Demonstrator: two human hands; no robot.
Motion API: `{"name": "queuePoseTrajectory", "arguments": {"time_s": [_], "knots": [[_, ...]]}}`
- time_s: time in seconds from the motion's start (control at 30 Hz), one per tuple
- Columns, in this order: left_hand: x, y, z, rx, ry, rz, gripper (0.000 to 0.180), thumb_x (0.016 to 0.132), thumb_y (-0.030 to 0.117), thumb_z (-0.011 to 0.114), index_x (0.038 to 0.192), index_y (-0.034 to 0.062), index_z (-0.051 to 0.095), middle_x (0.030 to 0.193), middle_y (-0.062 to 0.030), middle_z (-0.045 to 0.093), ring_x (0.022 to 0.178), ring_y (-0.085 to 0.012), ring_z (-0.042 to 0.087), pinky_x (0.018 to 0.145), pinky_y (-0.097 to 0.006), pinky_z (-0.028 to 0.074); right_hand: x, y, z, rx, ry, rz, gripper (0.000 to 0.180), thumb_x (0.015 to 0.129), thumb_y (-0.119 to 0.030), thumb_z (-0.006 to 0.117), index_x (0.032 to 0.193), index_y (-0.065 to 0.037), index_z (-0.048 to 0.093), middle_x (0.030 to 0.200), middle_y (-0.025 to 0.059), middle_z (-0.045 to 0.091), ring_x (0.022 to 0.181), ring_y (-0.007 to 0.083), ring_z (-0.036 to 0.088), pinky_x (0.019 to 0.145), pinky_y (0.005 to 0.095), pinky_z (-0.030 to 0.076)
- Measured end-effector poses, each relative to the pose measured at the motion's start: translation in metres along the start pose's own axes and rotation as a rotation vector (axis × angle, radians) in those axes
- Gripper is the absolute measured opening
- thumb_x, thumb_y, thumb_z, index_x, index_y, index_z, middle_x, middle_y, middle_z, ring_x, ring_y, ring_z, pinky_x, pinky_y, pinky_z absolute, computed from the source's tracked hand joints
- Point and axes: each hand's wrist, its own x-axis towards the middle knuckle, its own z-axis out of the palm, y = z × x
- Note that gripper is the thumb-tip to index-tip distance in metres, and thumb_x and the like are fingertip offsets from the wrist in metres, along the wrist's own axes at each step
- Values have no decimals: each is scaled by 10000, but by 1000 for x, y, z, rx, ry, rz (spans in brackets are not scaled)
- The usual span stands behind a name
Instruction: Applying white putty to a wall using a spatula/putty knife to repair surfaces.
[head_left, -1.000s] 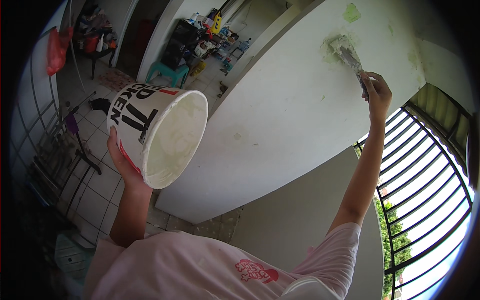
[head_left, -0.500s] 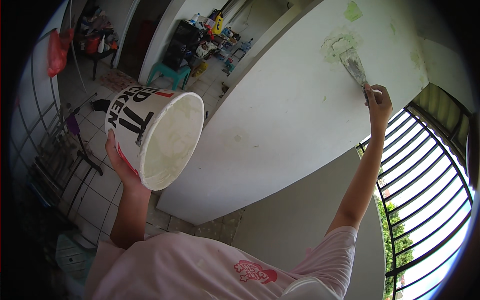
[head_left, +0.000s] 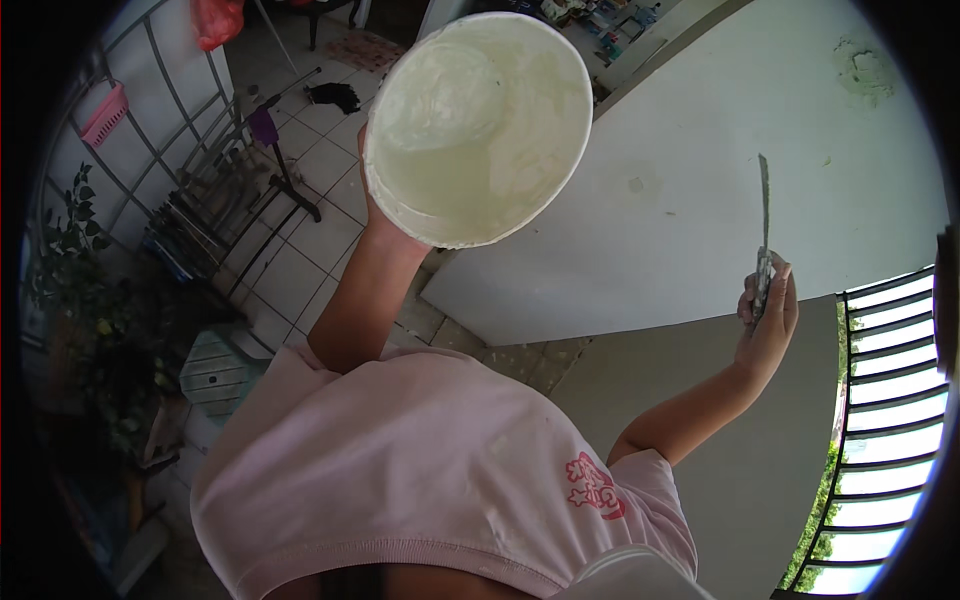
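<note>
My left hand (head_left: 378,205) grips a white paper bucket (head_left: 540,150) from its far left side, most of the fingers hidden behind it. The bucket is tipped so its mouth faces me, and pale, creamy filler (head_left: 450,110) coats its inside. In my right hand (head_left: 775,300) is a putty knife (head_left: 765,205), held by the handle with its blade pointing up and seen edge-on. Its blade stands in front of the white wall (head_left: 680,250); contact with the wall is not evident. Higher on the wall is a rough greenish patch (head_left: 865,72).
A barred window (head_left: 890,400) is at the right. To the left are tiled floor (head_left: 310,240), a metal rack (head_left: 290,190), a pale green stool (head_left: 220,375), a leafy plant (head_left: 85,215) and a pink basket (head_left: 105,115) on a grille.
My right hand has brought the putty knife down from the wall patch and turned the blade edge-on. The bucket's mouth now faces me more fully. The view has shifted too.
</note>
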Motion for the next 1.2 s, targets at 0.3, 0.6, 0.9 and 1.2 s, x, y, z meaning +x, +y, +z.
{"name": "queuePoseTrajectory", "arguments": {"time_s": [0.3, 0.6, 0.9, 1.2], "knots": [[-13, 15, 16, -61, 13, -51, 649, 987, 570, 394, 1410, 92, 507, 1344, -77, 593, 1196, -250, 594, 995, -422, 485, -118, 56, 77, 378, -189, 104, 306, 864, -78, 786, 1118, 36, 659, 753, 26, 591, 581, 85, 508, 503, 219, 397], [-23, 7, 39, 211, 70, 40, 648, 974, 566, 438, 1419, 99, 491, 1359, -58, 575, 1233, -242, 553, 1042, -393, 427, -108, 27, 129, -151, -325, -216, 315, 891, -35, 733, 1205, -24, 718, 680, 79, 548, 558, 123, 403, 512, 271, 380], [-28, -30, 44, 262, 53, -50, 708, 952, 608, 443, 1438, 93, 462, 1389, -83, 547, 1253, -255, 535, 1051, -397, 424, -134, 0, 151, 215, -527, 411, 314, 965, -146, 677, 1225, 30, 678, 592, 56, 546, 462, 89, 445, 464, 269, 358], [-26, -42, 39, -64, 80, -301, 718, 971, 620, 385, 1485, 122, 437, 1468, -85, 500, 1323, -281, 502, 1099, -461, 409, -113, 10, 111, 738, -502, 612, 342, 958, -94, 595, 1269, 47, 626, 765, 77, 652, 490, 86, 534, 402, 224, 353]]}}
